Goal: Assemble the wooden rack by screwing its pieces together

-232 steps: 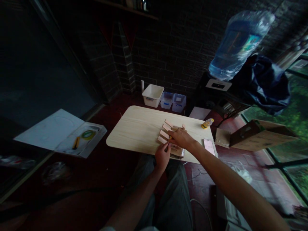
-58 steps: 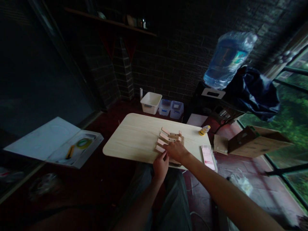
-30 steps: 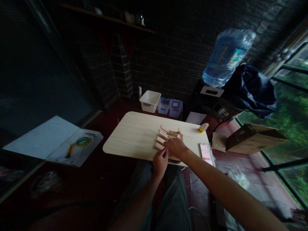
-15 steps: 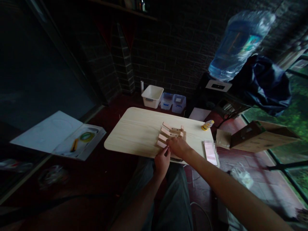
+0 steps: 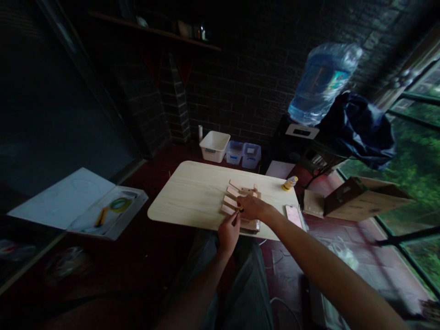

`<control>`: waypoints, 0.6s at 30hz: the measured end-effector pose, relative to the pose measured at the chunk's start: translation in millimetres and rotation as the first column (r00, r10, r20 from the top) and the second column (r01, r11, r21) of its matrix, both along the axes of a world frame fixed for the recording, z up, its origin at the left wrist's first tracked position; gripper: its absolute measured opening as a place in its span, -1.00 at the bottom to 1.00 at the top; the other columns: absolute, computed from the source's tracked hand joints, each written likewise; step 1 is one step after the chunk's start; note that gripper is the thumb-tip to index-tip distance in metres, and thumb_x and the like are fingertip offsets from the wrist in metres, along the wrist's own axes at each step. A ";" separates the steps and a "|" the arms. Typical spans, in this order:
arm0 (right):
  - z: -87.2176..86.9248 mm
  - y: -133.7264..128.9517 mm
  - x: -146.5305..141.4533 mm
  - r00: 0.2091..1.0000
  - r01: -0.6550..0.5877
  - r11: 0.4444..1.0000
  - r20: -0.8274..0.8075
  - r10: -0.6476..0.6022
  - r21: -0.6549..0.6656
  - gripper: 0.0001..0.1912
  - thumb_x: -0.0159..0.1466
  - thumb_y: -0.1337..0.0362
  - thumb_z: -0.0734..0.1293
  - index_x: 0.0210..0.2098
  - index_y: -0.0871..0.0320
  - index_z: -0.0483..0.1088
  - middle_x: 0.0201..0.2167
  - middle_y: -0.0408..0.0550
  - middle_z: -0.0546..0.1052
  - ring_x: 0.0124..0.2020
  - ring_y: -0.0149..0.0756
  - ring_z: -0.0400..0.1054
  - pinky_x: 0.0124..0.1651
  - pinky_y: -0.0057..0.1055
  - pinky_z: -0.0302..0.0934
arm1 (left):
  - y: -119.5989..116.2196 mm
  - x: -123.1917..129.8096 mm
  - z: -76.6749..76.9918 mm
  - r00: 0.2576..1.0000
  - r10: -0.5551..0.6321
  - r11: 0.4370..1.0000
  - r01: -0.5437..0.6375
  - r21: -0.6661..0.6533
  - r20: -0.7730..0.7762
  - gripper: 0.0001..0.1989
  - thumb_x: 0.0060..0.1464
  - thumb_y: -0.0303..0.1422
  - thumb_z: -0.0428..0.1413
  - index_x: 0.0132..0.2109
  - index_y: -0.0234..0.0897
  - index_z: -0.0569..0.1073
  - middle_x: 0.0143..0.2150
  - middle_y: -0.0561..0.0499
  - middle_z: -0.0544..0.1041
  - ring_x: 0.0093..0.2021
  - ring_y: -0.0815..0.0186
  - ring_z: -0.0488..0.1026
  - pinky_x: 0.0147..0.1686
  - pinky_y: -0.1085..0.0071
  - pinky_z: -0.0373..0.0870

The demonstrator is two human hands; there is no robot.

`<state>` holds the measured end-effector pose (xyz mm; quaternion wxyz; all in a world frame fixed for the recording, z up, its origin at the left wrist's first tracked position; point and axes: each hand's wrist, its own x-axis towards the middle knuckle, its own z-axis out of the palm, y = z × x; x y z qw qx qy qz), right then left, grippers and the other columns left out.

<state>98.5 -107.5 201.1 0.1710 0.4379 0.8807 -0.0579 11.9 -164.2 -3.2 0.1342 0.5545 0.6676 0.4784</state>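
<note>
On the pale wooden table point(image 5: 192, 192) lies a wooden piece point(image 5: 252, 224) with several light wooden strips point(image 5: 233, 191) sticking out to the left. My left hand point(image 5: 229, 231) is at the table's near edge, its fingers pinched beside the lowest strip. My right hand point(image 5: 250, 206) reaches over the wooden piece, fingers closed and meeting the left fingertips. A small dark and yellow thing shows between the fingertips, too small to make out.
A yellow-capped bottle point(image 5: 289, 184) and a phone point(image 5: 294, 216) are on the table's right side. Behind it stand a white bin point(image 5: 215, 146) and blue-tinted boxes point(image 5: 251, 156). Left is an open white box point(image 5: 129, 211); right, a cardboard box point(image 5: 360, 199).
The camera view has shifted. My hands stay together at the strips, and a dark and yellow bit now shows between the fingertips. More of the wooden piece's near end is visible.
</note>
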 end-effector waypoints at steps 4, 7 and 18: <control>3.0 -2.5 6.2 0.997 -0.080 0.996 0.021 0.080 0.041 -0.71 0.39 0.28 0.24 0.04 0.19 0.48 0.00 0.19 0.60 0.03 -0.08 0.48 0.04 -0.19 0.34 | 0.0 0.7 -0.2 1.000 0.010 1.000 -0.010 0.020 0.006 -0.75 0.29 -0.27 0.15 0.01 -0.17 0.65 -0.09 -0.12 0.70 -0.14 0.16 0.68 -0.16 0.38 0.56; -2.0 -3.6 8.2 0.994 -0.109 0.993 0.011 0.108 0.046 -0.71 0.41 0.29 0.23 0.04 0.18 0.48 0.02 0.17 0.59 0.03 -0.10 0.48 0.03 -0.19 0.35 | 0.4 1.3 -1.4 1.000 0.028 1.000 -0.028 0.009 -0.001 -0.75 0.28 -0.28 0.15 0.01 -0.19 0.65 -0.12 -0.13 0.71 -0.17 0.16 0.68 -0.16 0.37 0.56; -22.9 -0.9 1.0 0.999 -0.046 0.996 -0.013 0.047 0.081 -0.67 0.42 0.37 0.17 0.04 0.17 0.50 -0.02 0.21 0.61 -0.04 -0.07 0.52 0.08 -0.09 0.30 | 2.7 1.7 -3.1 1.000 0.016 0.999 -0.017 -0.041 -0.022 -0.75 0.26 -0.35 0.16 0.03 -0.20 0.65 -0.14 -0.14 0.71 -0.19 0.17 0.68 -0.13 0.40 0.55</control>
